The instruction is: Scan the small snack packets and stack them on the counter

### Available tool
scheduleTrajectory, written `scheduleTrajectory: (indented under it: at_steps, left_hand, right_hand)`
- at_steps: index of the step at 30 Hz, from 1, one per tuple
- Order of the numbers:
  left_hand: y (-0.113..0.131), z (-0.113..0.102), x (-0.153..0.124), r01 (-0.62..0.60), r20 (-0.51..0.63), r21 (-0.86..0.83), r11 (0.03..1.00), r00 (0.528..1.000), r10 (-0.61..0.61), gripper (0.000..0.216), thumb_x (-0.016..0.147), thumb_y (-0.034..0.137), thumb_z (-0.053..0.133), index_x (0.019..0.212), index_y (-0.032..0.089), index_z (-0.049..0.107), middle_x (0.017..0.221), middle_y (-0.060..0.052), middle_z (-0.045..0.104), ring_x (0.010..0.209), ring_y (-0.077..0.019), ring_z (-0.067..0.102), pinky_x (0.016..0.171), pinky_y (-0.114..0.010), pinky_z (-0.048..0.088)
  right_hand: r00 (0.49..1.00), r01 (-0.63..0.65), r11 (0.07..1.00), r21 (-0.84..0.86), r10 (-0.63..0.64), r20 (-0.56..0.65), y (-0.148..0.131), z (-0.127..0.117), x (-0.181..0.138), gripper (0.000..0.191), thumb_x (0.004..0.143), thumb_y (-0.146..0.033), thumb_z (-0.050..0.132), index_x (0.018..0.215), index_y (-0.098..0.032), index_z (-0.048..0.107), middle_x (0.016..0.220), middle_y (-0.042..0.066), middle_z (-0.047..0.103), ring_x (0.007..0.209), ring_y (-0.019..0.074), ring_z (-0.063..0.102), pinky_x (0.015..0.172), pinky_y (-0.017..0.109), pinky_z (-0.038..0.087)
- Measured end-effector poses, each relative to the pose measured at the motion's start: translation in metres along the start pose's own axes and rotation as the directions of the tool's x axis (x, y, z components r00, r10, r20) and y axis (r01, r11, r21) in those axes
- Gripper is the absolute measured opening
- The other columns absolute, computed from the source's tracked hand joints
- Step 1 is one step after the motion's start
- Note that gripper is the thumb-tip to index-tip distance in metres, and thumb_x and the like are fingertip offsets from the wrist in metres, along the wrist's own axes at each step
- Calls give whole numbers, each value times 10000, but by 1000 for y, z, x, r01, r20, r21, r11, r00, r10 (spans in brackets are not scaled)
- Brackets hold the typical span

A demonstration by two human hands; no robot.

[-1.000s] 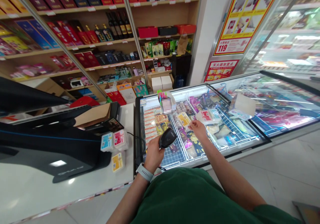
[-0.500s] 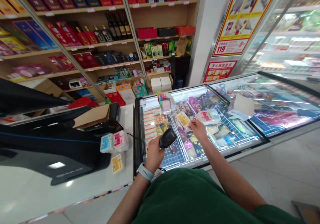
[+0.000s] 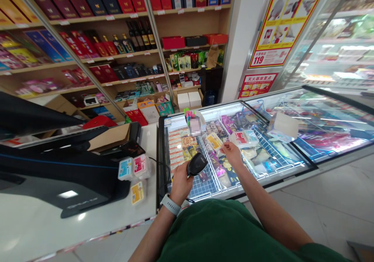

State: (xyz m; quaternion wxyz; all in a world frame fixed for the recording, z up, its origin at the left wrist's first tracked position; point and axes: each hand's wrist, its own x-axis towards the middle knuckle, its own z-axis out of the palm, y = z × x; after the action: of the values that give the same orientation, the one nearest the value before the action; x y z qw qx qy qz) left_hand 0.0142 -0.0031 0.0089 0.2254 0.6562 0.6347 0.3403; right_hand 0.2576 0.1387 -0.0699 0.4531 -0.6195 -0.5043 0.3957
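A black barcode scanner [image 3: 197, 163] is gripped in my left hand [image 3: 181, 182], its head tilted toward the right over the chest freezer [image 3: 295, 175]. My right hand [image 3: 232, 154] pinches the near corner of a clear plastic tub with a yellow label [image 3: 214, 141]. That tub lies over the freezer's glass top, in front of the scanner. Just right of it, on the glass, rest tubs with a red label [image 3: 240, 138] and a blue label [image 3: 251, 137]. On the counter to the left, a blue-label tub [image 3: 125, 169], a pink-label tub [image 3: 140, 165] and a yellow-label tub [image 3: 137, 192] sit close together.
A black checkout terminal [image 3: 87, 184] occupies the white counter [image 3: 96, 231] at left, with an open cardboard box [image 3: 109, 137] behind it. An opened white carton [image 3: 283, 126] stands on the freezer at right. Shelves of boxes and bottles [image 3: 140, 36] rise behind.
The view has shifted slightly, so the surroundings sit a little lower. Both hands keep nearly the same places, still holding the scanner and the yellow-label tub.
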Motion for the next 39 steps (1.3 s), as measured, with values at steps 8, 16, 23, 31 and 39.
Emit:
scheduleTrajectory:
  at_steps: [8, 16, 23, 31, 39]
  left_hand:
    - [1, 0, 0, 2, 13, -15, 1000, 1000, -2, 553, 667, 7, 529, 1191, 164, 613, 1167, -116, 713, 1102, -285, 650, 1013, -482, 480]
    - [-3, 2, -1, -4, 0, -19, 1000, 1000, 4, 503, 684, 23, 540, 1150, 180, 645, 1140, -101, 721, 1094, -281, 659, 1005, -470, 490]
    - [-1, 1, -1, -15, -10, -33, 999, 1000, 15, 519, 693, 22, 535, 1181, 173, 626, 1162, -113, 715, 1114, -284, 652, 1025, -478, 479]
    - [1, 0, -2, 2, -5, -17, 1000, 1000, -2, 528, 700, 28, 531, 1206, 157, 615, 1184, -123, 707, 1128, -287, 646, 1028, -473, 477]
    - [3, -1, -1, -6, -4, -21, 1000, 1000, 6, 536, 691, 13, 521, 1197, 158, 623, 1157, -117, 718, 1105, -278, 653, 1010, -458, 488]
  right_hand:
    - [1000, -30, 999, 45, 29, 11, -1, 0, -1, 171, 815, -330, 611, 928, -204, 630, 845, 42, 742, 749, 200, 747, 758, 349, 618]
    - [998, -62, 995, 75, 62, -4, -3, 2, -3, 142, 822, -305, 610, 919, -203, 626, 829, 41, 742, 735, 203, 748, 744, 360, 624]
    - [999, -45, 998, 35, 46, -5, -5, 0, -4, 146, 839, -298, 600, 941, -200, 638, 840, 44, 744, 740, 197, 753, 741, 345, 623]
    - [999, -48, 998, 51, 49, -4, -6, 0, -5, 138, 836, -292, 606, 937, -200, 632, 841, 44, 739, 749, 202, 754, 741, 343, 629]
    - [999, -40, 996, 80, 40, 0, -4, 0, -5, 154, 821, -308, 624, 924, -195, 641, 826, 42, 738, 730, 203, 750, 744, 352, 627]
